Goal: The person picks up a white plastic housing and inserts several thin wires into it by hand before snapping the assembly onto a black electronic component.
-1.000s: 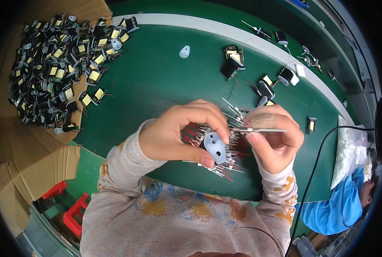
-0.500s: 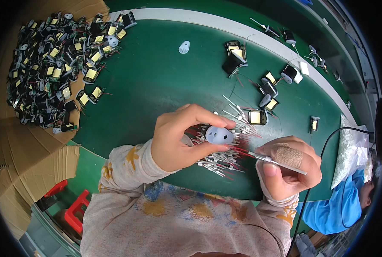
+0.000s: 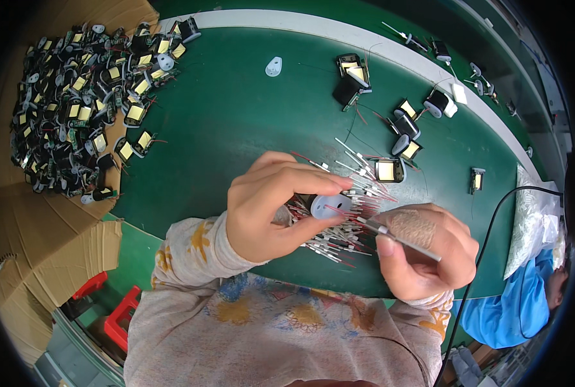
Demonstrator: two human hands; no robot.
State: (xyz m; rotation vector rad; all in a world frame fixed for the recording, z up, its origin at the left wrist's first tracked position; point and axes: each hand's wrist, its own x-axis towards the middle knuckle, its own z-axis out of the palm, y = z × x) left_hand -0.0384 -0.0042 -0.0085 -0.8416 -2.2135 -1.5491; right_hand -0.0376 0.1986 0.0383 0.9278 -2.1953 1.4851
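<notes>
My left hand (image 3: 262, 209) pinches a small dark housing by the sides of its pale grey teardrop end cap (image 3: 329, 208), with the cap's holes turned toward my right hand. My right hand (image 3: 433, 251) is closed on a thin white and silver rod-shaped lead (image 3: 407, 242). Red wire runs from the lead's left end toward the cap and seems to enter one of its holes; I cannot tell how deep. Under and between both hands lies a heap of similar red-wired leads (image 3: 329, 248). A brown bandage (image 3: 413, 227) wraps a finger of my right hand.
A cardboard box (image 3: 81, 242) at left holds many black assemblies (image 3: 74, 116). A loose grey cap (image 3: 274, 66) and several black housings (image 3: 385, 171) lie on the green table. At right are a black cable (image 3: 484, 251), a clear bag (image 3: 521, 222) and a person in blue (image 3: 507, 309).
My right hand has moved left with the lead, closer to the cap. Red wire now shows across the cap's face. My left hand still holds the housing and has barely moved.
</notes>
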